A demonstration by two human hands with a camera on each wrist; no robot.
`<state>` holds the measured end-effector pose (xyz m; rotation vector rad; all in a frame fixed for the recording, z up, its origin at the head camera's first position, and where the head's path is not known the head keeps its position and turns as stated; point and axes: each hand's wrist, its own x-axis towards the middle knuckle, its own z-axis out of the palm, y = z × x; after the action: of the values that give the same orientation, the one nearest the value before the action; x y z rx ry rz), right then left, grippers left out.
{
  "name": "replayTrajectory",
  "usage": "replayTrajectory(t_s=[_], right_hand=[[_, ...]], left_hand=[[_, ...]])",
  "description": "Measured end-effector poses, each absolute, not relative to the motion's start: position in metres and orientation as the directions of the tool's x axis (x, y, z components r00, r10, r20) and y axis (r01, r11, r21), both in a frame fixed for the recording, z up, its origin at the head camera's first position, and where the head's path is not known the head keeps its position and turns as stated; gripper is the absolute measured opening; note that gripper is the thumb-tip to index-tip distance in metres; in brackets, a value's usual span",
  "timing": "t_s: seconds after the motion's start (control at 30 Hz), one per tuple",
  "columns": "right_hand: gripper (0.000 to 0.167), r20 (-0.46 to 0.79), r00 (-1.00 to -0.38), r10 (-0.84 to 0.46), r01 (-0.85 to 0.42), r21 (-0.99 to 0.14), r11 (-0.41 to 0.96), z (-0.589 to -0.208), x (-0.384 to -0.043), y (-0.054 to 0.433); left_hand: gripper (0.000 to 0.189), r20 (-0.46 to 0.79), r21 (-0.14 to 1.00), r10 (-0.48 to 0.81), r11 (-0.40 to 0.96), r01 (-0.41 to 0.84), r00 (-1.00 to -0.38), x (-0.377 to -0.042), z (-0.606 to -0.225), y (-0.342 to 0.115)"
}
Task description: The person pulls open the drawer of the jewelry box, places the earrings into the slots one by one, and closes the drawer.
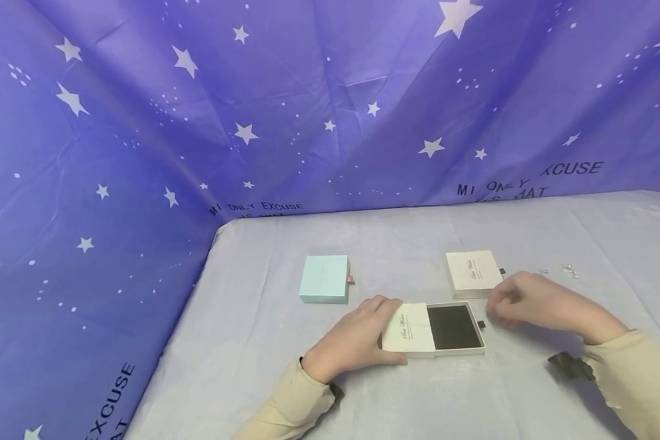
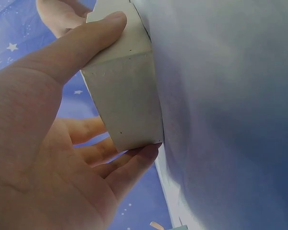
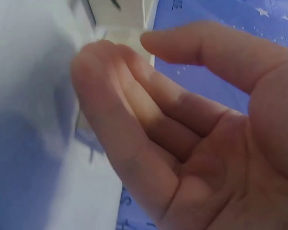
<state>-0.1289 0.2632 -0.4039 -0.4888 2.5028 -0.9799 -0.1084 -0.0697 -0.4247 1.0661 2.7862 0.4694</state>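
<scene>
In the head view my left hand (image 1: 357, 339) grips the white cover of a drawer-style gift box (image 1: 418, 324), thumb on the near side and fingers at the far side. The box's drawer (image 1: 453, 327), lined in black, is pulled partly out to the right, with a dark ribbon tab (image 1: 481, 325) at its end. The left wrist view shows the thumb and fingers against the box (image 2: 122, 100). My right hand (image 1: 539, 305) is just right of the tab, slightly blurred. Its fingers (image 3: 129, 129) bend loosely in the right wrist view, with nothing between them and the thumb.
A second white box (image 1: 473, 272), closed, lies behind the right hand. Further left sits a closed turquoise box (image 1: 324, 278) with an orange tab. Small shiny pieces (image 1: 569, 269) lie at the right. Starry purple cloth (image 1: 330, 110) hangs behind the table (image 1: 253, 318).
</scene>
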Motion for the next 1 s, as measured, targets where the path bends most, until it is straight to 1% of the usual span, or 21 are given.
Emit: replayTrajectory(t_s=[0.13,0.23,0.43,0.63,0.73,1.0], right_hand=[[0.017,-0.231,-0.893,-0.386,-0.157,-0.644,0.749,-0.400,-0.131,0.275],[0.020,-0.225,-0.905,-0.360,-0.147,-0.629,0.763,-0.399,-0.134,0.283],[0.020,-0.160,-0.938,-0.307,-0.159,-0.590,0.792,-0.397,-0.138,0.300],[0.033,-0.091,-0.972,-0.218,-0.139,-0.526,0.839,-0.393,-0.144,0.325],[0.035,-0.057,-0.983,-0.175,-0.124,-0.497,0.859,-0.392,-0.146,0.339],[0.039,-0.068,-0.991,-0.117,-0.069,-0.493,0.867,-0.400,-0.149,0.367]], left_hand=[[0.090,0.005,0.326,0.671,0.700,0.636,-0.741,-0.109,-0.425,-0.070],[0.089,0.004,0.324,0.671,0.701,0.636,-0.742,-0.109,-0.425,-0.070],[0.089,-0.006,0.328,0.665,0.707,0.627,-0.747,-0.109,-0.425,-0.070],[0.088,0.003,0.332,0.665,0.704,0.628,-0.746,-0.110,-0.426,-0.069],[0.088,0.008,0.332,0.664,0.703,0.629,-0.747,-0.109,-0.426,-0.069],[0.087,0.013,0.342,0.667,0.697,0.630,-0.745,-0.108,-0.426,-0.069]])
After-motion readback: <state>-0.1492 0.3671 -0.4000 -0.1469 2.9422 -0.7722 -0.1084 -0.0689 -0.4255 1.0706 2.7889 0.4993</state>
